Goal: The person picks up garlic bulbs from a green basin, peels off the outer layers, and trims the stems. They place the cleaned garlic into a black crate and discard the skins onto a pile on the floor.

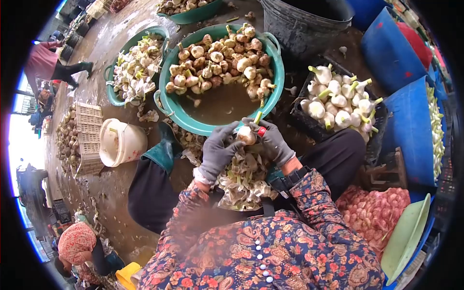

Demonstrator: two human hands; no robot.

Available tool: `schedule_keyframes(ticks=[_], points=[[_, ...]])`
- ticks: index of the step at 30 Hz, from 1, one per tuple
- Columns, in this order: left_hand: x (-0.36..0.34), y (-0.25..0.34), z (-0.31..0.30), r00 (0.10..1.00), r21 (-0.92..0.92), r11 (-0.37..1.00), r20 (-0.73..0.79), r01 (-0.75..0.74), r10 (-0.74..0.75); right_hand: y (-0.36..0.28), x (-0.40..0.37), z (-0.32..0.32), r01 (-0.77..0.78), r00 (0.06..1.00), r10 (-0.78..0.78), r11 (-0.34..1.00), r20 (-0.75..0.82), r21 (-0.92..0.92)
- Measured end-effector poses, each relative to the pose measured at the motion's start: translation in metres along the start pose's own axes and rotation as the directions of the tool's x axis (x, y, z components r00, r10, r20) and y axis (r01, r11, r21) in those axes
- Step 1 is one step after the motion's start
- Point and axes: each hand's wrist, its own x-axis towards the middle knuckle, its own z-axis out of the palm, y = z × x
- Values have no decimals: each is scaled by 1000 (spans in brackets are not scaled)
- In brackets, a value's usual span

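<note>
My left hand [217,151], in a grey glove, has its fingers closed against one side of a garlic bulb [247,136]. On the other side, my gloved right hand [273,144] grips the same bulb, whose short green stem points up. Something small and red [261,131] shows at the right fingers; I cannot make out what it is. Below my hands, a heap of loose garlic skins [246,181] lies between my legs. Just beyond my hands stands a green tub [193,126] with unpeeled garlic bulbs [212,60] along its far side.
At right, a black crate [379,123] holds cleaned white garlic [340,99]. Blue bins [403,116] and a red mesh sack [372,212] flank me. Left are a white bucket [130,142] and a smaller green basin [109,79] of skins. Two other people are at left.
</note>
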Motion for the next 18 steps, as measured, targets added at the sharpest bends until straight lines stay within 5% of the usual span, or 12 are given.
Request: schedule_keyframes(ticks=[3,8,12,14,18], points=[[9,4,-5,976,276,939,130,-206,176,2,2,-3,4,1000,-4,999,-21,-41],[9,-1,-1,983,224,960,109,-168,146,8,3,-9,-11,999,6,993,-42,-121],[6,0,3,992,375,923,120,-83,41,21,9,-16,9,997,-26,971,-71,-240],[-3,-3,7,961,410,876,208,-255,183,22,11,-14,-27,980,0,990,-198,-135],[-49,-17,22,733,590,720,659,-365,-168,14,9,-15,64,967,-100,985,-235,-159]])
